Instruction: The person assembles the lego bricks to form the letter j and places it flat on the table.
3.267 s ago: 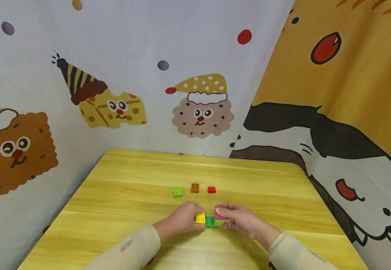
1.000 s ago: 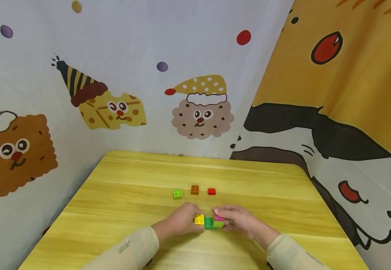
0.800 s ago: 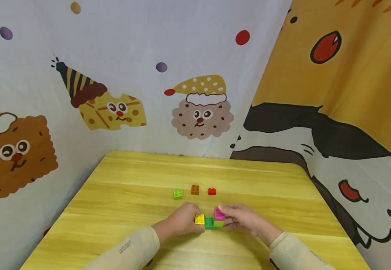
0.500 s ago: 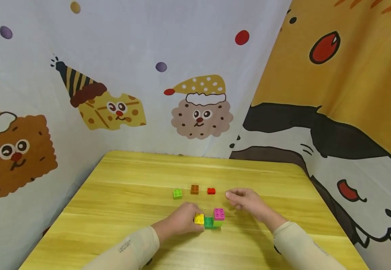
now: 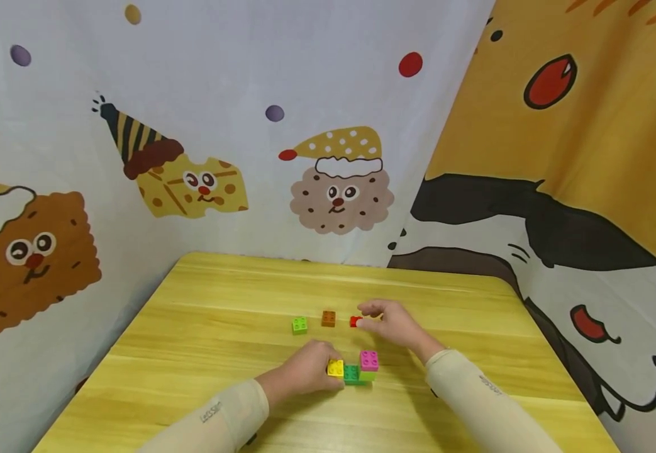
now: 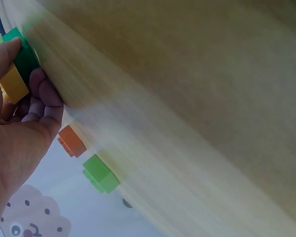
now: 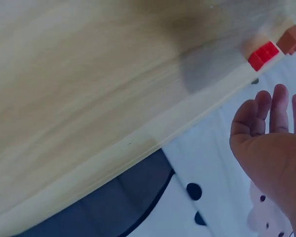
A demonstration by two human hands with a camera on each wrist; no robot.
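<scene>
My left hand [image 5: 307, 367] grips the left end of a toy brick assembly, thumb in front and fingers behind. This build has a long green brick [image 5: 351, 374] at the base, a yellow brick [image 5: 336, 368] on its left end and, on its right end, a lime layer under a magenta brick [image 5: 369, 360]. Farther back, my right hand [image 5: 390, 322] hovers with fingers spread around the right side of a small red brick [image 5: 355, 321]. In the right wrist view, the fingers [image 7: 279, 108] are apart and a gap shows between them and the red brick.
Left of the red brick sit a brown brick [image 5: 328, 319] and a light green brick [image 5: 299, 325] in a loose row. They all rest on a wooden table [image 5: 220, 296]. Behind it hangs a printed cloth [image 5: 328, 82] with cartoon figures.
My right hand pressed the magenta brick, then released it and moved back and left to the red brick. My left hand has kept its grip on the assembly.
</scene>
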